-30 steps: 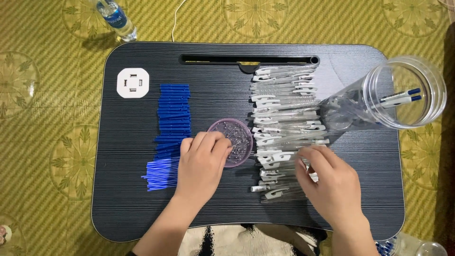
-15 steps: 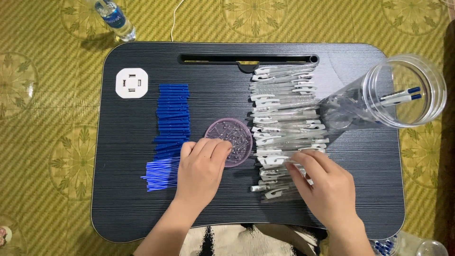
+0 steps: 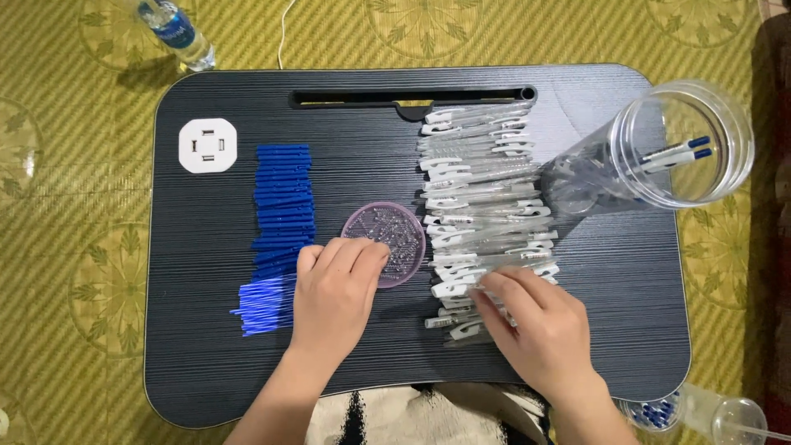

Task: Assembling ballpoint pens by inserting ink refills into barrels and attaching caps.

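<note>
The left hand (image 3: 336,290) is laid flat, fingers together, on the near edge of the ribbed lilac dish (image 3: 385,243), mid-counter. The right hand (image 3: 540,325) is pinching a clear barrel (image 3: 486,247) from the near-right row; it is best lifted singly. Matte blue refills (image 3: 283,206) are stacked left.

Two bare hands, left hand (image 3: 336,292) and right hand (image 3: 540,330), both w/o gloves, rings or watch. Forearms bare too, no sleeves in view. Short plain nails. Black-and-white patterned clothing just below the lap desk (image 3: 206,363) edge.
</note>
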